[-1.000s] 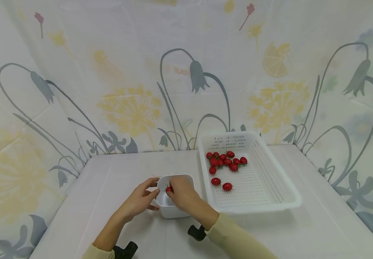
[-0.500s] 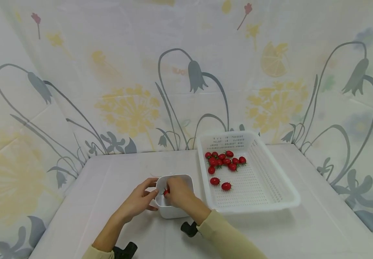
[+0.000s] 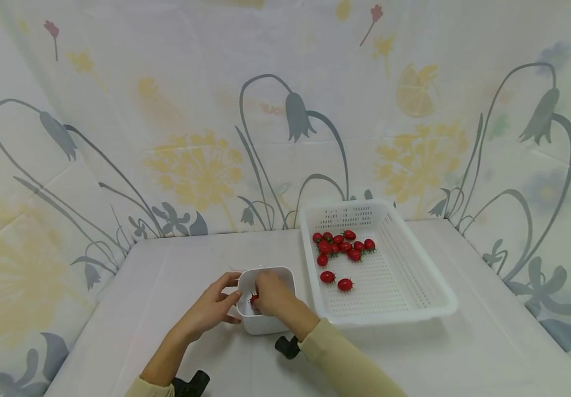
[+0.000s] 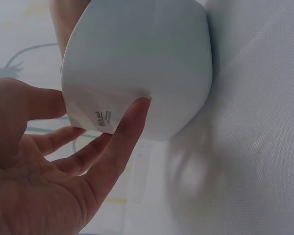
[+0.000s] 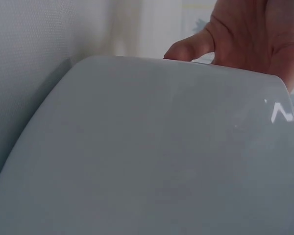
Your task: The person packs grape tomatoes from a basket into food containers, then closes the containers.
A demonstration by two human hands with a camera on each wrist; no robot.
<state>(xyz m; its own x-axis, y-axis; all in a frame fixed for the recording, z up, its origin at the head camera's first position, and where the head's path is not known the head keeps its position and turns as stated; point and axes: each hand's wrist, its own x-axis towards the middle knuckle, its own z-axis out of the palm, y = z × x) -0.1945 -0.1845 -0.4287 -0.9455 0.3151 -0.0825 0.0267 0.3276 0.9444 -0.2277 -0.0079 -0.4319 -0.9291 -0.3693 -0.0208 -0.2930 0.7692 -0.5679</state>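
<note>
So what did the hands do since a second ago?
The right hand went lower into the white bowl with the tomato, which sat near the rim before and is now deeper inside. The left hand stayed on the bowl's side, steadying it. The bowl, the basket and the tomatoes in it did not move.

Your surface (image 3: 176, 275) is covered with a plain white cloth and backed by a floral printed backdrop. Two things sit directly on it: a small white square bowl (image 3: 265, 325) near the front centre, and a white perforated plastic basket (image 3: 414, 275) just beside it on the right, running back towards the backdrop. Bowl and basket are close, whether touching you can't tell.
</note>
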